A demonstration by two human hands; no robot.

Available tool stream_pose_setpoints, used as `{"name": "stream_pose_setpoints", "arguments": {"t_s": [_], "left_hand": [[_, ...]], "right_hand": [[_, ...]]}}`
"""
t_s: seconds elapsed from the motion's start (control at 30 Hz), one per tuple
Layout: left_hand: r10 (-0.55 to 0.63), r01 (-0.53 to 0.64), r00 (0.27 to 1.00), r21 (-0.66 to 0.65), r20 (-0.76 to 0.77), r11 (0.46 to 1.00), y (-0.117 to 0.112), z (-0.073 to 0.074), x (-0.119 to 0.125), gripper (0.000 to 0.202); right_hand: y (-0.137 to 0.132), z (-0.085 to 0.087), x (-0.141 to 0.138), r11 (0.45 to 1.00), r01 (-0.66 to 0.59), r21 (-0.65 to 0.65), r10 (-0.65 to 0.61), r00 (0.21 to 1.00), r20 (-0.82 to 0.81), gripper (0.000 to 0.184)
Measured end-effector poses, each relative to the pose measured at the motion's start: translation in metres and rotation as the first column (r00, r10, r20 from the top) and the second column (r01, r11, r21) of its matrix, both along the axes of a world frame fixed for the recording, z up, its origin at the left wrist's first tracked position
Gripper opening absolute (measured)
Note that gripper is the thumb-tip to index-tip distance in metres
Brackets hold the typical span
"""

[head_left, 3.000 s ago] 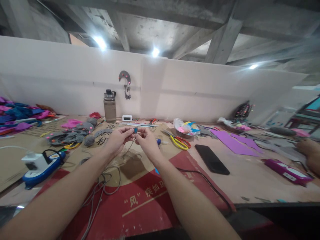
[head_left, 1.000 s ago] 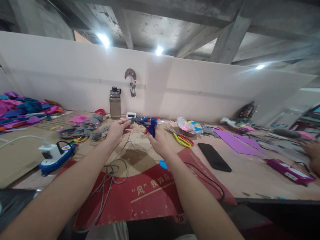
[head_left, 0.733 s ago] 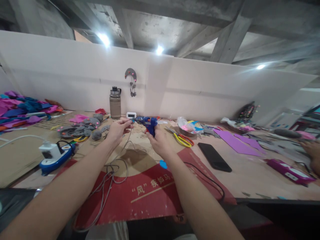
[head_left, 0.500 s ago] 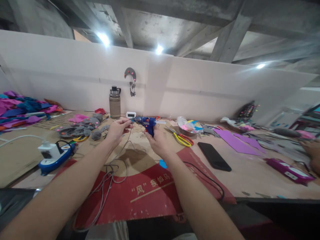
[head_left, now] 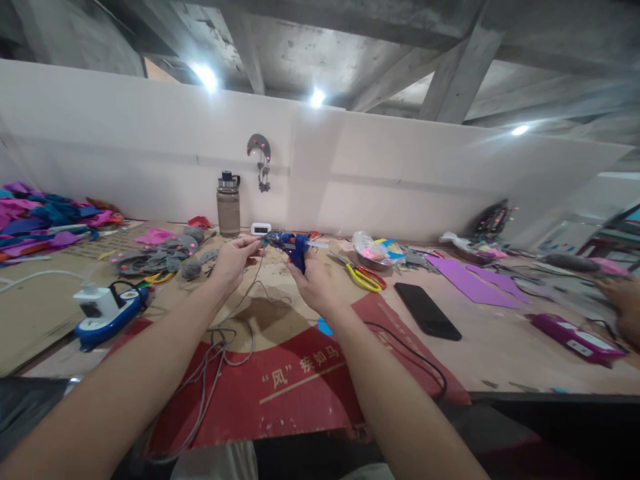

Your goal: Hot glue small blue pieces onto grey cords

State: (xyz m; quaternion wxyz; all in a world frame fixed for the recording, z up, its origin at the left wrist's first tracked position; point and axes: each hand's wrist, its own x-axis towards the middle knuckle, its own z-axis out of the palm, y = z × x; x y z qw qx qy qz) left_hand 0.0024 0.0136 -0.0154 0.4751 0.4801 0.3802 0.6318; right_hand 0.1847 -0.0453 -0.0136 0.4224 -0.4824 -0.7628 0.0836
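My right hand (head_left: 315, 283) is wrapped round a blue hot glue gun (head_left: 296, 248), whose nozzle points left. A whitish glue stick (head_left: 320, 245) protrudes from the back of the gun. The fingers of my left hand (head_left: 237, 260) are pinched together right at the nozzle tip. From those fingertips a thin grey cord (head_left: 255, 277) hangs down, its loose loops (head_left: 220, 347) lying over the red and brown cardboard (head_left: 295, 413) below. What exactly sits between the fingertips and the nozzle is too small to make out.
To the left are a blue power strip (head_left: 107, 327), grey felt pieces (head_left: 150, 257) and a water bottle (head_left: 229, 207). Yellow-handled scissors (head_left: 365, 280), a black phone (head_left: 427, 311), purple sheets (head_left: 473, 283) and a magenta power strip (head_left: 575, 338) lie rightward. Another person's hand (head_left: 623, 300) shows at the right edge.
Both hands stay close together at the nozzle, almost unmoved. The glue gun looks very slightly tilted compared with before, and the whole view has shifted a little.
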Motion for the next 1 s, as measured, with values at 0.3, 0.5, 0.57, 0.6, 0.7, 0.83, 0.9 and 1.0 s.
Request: {"name": "stream_pose_setpoints", "arguments": {"t_s": [0.3,0.5,0.57,0.6,0.7,0.83,0.9,1.0], "left_hand": [[0.001,0.001,0.998,-0.026,0.055,1.000,-0.0013,0.0028,0.0001,0.024],[0.006,-0.007,1.000,0.002,0.026,1.000,-0.0020,0.0025,0.0013,0.026],[0.015,-0.015,1.000,0.000,0.022,1.000,-0.0023,0.0029,0.0013,0.027],[0.018,-0.018,1.000,-0.004,0.023,1.000,-0.0026,0.0033,0.0012,0.027],[0.022,-0.021,0.999,-0.016,0.027,1.000,-0.0041,0.0049,0.0014,0.028],[0.015,-0.015,0.999,-0.012,0.036,1.000,-0.0062,0.0068,0.0015,0.028],[0.013,-0.013,0.999,-0.009,0.041,1.000,-0.0066,0.0072,0.0014,0.027],[0.005,-0.005,0.999,-0.004,0.042,1.000,-0.0063,0.0071,0.0012,0.027]], "right_hand": [[-0.0019,0.0010,-0.0004,0.999,0.046,-0.021,-0.045,0.998,0.041,0.029],[-0.0018,0.0010,-0.0006,0.999,0.048,-0.012,-0.048,0.998,0.051,0.030],[-0.0012,0.0007,0.0001,0.999,0.046,-0.006,-0.046,0.998,0.052,0.030],[-0.0011,0.0007,0.0004,0.999,0.047,-0.003,-0.047,0.997,0.053,0.030],[-0.0013,0.0011,0.0010,0.999,0.051,0.004,-0.051,0.997,0.051,0.030],[-0.0016,0.0014,0.0015,0.998,0.067,-0.004,-0.067,0.997,0.046,0.031],[-0.0010,0.0012,0.0020,0.998,0.056,0.008,-0.057,0.998,0.027,0.031],[0.0002,0.0012,0.0034,0.999,0.024,0.031,-0.023,1.000,-0.006,0.029]]}}
